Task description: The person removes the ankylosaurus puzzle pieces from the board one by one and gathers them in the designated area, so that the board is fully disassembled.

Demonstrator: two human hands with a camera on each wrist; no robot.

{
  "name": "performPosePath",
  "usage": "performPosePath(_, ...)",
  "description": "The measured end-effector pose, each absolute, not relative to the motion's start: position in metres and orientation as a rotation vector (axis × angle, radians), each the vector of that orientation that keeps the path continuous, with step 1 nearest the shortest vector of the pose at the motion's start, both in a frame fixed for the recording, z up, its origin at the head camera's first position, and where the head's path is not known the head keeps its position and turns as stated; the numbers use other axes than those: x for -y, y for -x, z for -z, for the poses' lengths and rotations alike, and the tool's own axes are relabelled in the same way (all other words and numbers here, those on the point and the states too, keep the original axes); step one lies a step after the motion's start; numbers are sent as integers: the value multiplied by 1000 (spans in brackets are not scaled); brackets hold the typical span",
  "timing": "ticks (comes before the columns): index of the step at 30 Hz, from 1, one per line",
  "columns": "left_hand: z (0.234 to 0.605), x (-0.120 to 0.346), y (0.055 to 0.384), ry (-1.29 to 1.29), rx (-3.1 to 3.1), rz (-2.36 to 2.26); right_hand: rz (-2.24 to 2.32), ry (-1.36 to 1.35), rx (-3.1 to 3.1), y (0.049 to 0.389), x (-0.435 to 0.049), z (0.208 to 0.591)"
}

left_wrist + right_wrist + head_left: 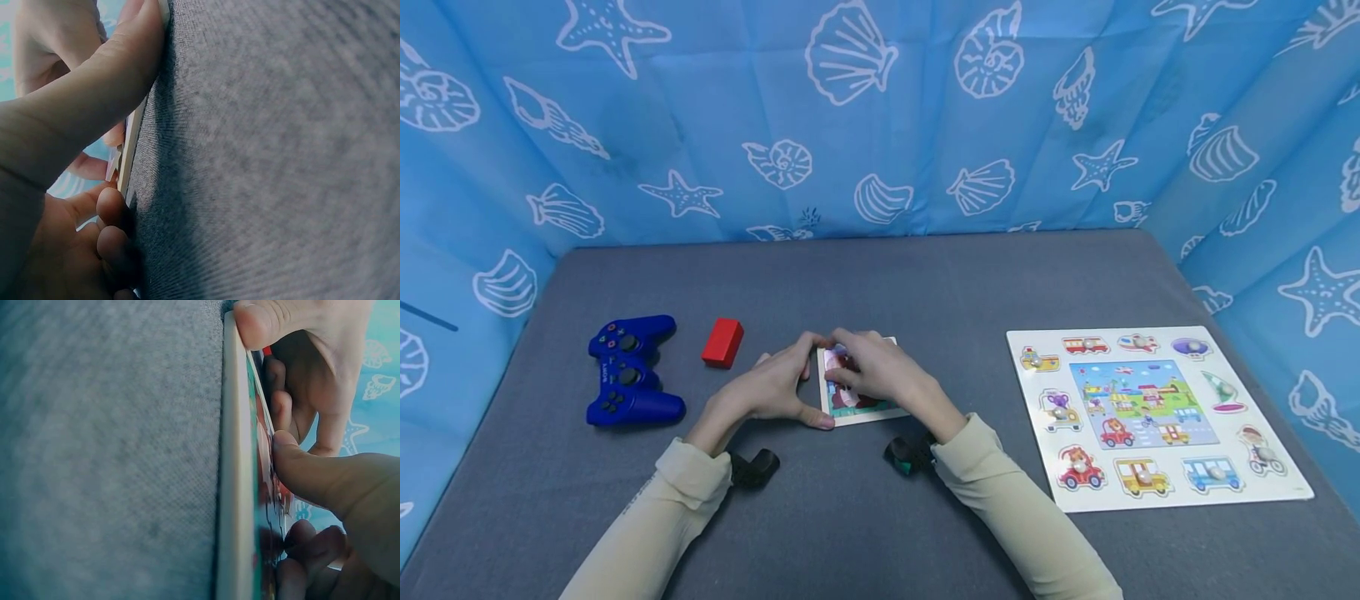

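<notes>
1. Covering the surface from edge to edge, a grey cloth (pixel 955 292) fills the middle and lower frame; its ribbed weave shows up close in both wrist views.
2. A blue curtain (pixel 925 100) with white starfish and shell outlines hangs across the top of the frame and down both sides, folded in places.
3. At centre, a small picture board (pixel 872 417) lies flat on the cloth. The left hand (pixel 775 383) grips its left side, thumb at the lower corner and fingers at the upper one.
4. The right hand (pixel 880 367) is over the picture, thumb and fingertips pinching a thin piece (pixel 114 164) that sits tilted above the board.
5. Left of centre lie a red block (pixel 722 343) and, farther left, a blue game controller (pixel 625 375). A white peg puzzle (pixel 1277 492) with vehicle pieces occupies the right of the frame.
6. The right hand hides much of the picture, so its subject is hard to make out; the piece's outline is mostly covered too.
7. Both pale sleeves run off the bottom edge. In the left wrist view, the lower fingertips sink into dark shadow; in the right, the board is cut off at the bottom.
</notes>
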State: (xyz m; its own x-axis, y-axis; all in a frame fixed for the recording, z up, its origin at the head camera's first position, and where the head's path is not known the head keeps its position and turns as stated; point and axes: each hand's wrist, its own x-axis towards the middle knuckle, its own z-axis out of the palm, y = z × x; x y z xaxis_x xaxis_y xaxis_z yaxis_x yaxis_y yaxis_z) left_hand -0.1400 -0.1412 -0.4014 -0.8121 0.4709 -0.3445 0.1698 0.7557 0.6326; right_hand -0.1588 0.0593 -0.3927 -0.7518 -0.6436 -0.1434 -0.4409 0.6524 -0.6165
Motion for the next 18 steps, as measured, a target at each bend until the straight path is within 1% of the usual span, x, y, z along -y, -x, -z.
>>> performPosePath(6,402,141,141,-478,-2452,-812,710,850,-2607,156,-59,393)
performPosePath(18,401,140,141,-467,-2471,-759,754,994,-2617,152,-61,394)
